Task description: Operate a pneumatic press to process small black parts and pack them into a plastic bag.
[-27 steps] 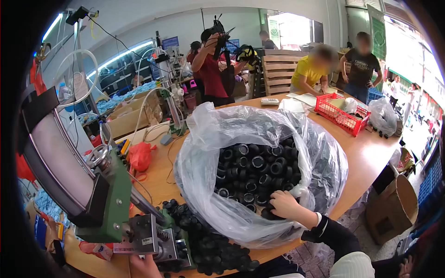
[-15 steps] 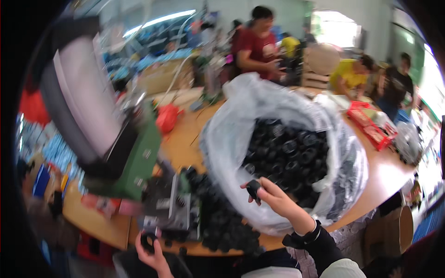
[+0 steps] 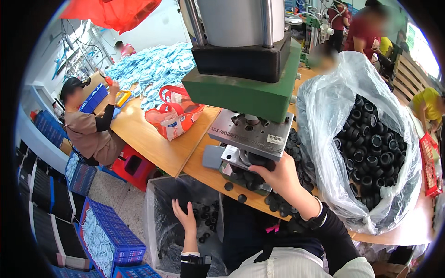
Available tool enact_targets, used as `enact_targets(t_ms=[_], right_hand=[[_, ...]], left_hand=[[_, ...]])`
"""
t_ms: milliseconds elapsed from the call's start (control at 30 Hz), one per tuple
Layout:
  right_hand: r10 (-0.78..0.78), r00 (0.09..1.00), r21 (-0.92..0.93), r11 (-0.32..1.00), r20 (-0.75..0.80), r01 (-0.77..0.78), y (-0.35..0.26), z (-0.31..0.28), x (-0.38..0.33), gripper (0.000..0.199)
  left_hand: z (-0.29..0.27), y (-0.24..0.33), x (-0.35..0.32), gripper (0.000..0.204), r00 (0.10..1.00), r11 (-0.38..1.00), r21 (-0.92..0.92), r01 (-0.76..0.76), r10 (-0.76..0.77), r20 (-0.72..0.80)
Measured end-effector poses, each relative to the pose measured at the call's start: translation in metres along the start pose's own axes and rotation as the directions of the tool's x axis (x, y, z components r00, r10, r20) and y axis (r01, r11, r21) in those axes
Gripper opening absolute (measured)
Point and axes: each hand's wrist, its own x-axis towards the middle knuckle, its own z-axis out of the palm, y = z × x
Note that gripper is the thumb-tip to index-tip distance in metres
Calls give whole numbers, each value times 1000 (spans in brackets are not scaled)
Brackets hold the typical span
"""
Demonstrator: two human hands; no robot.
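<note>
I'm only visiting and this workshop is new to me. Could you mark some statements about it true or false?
1. The right hand is at the metal tooling under the press. True.
2. The left hand is gripping a tool. False: the left hand is open, with nothing visible in it.
3. The clear plastic bag holds black round parts. True.
4. The press's thick block is yellow. False: the block is green.
5. Light blue pieces lie in a blue crate. True.
</note>
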Motion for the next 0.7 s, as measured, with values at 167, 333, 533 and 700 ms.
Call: enact_targets(t_ms=[167, 333, 533, 700], right_hand=[[-70, 998, -33, 997, 7, 70, -3, 12, 20, 34], [84, 985, 82, 992, 150, -97, -12, 4, 21, 37], [-143, 990, -189, 972, -5, 140, 6, -64, -47, 64], [14, 920, -653, 701, -391, -288, 92, -201, -83, 48]], left_hand=[[23, 106, 42, 32, 825, 807, -176, -563, 561, -66], [74, 153, 98, 35, 712, 739, -91, -667, 669, 211], [116, 117, 115, 43, 714, 821, 15, -571, 487, 504], [108, 117, 114, 33, 664, 760, -100, -642, 617, 422]])
